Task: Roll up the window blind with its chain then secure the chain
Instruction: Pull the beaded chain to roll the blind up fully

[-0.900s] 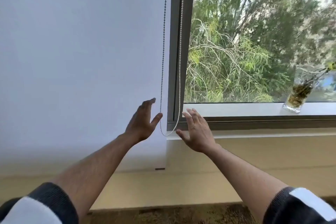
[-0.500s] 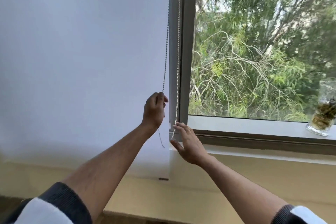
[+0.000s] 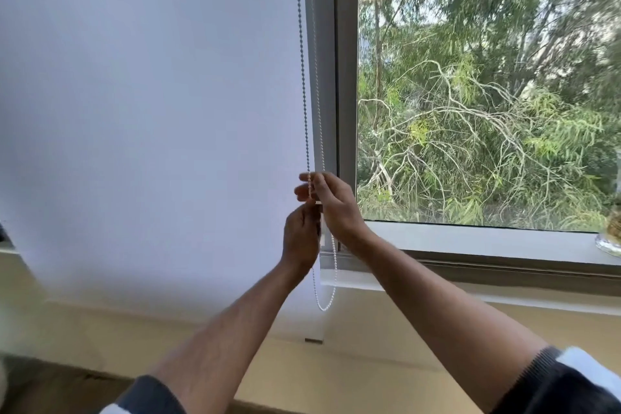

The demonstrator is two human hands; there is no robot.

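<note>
A white roller blind [image 3: 151, 128] hangs fully down over the left window pane, its bottom bar near the wall below the sill. A white beaded chain [image 3: 304, 77] runs down along the blind's right edge and ends in a loop [image 3: 324, 307] below my hands. My right hand [image 3: 331, 202] is raised at the chain, fingers curled and pinching the strands. My left hand [image 3: 300, 237] sits just under it with its fingers curled round the chain, touching the right hand.
The grey window frame [image 3: 346, 77] stands right of the chain, with trees behind the glass. A white sill [image 3: 470, 242] runs to the right, bearing a glass vase [image 3: 610, 239] at the far right edge. Beige wall lies below.
My right hand has risen from the sill and taken hold of the chain above my left hand. My left hand has dropped slightly. The view has moved closer.
</note>
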